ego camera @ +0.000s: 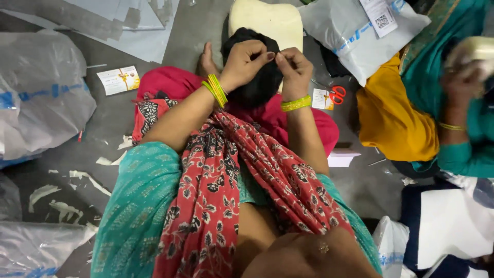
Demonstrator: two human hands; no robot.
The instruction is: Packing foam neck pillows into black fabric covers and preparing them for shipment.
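Note:
My left hand (245, 63) and my right hand (294, 69) meet over a bundle of black cloth (257, 82) that rests on my lap. Both hands pinch the cloth's upper edge, fingertips almost touching. Yellow-green bangles circle both wrists. A red patterned scarf (226, 185) hangs down my front over a teal garment. My bare foot (207, 61) shows just left of the black cloth, beside my pink trousers (164, 82).
A cream foam pad (267, 18) lies beyond the cloth. Red-handled scissors (337, 94) lie to the right on the grey floor. White plastic mailer bags (355, 31) and grey bags (36, 92) surround me. Another person in teal and yellow (437, 113) sits at right, hand blurred.

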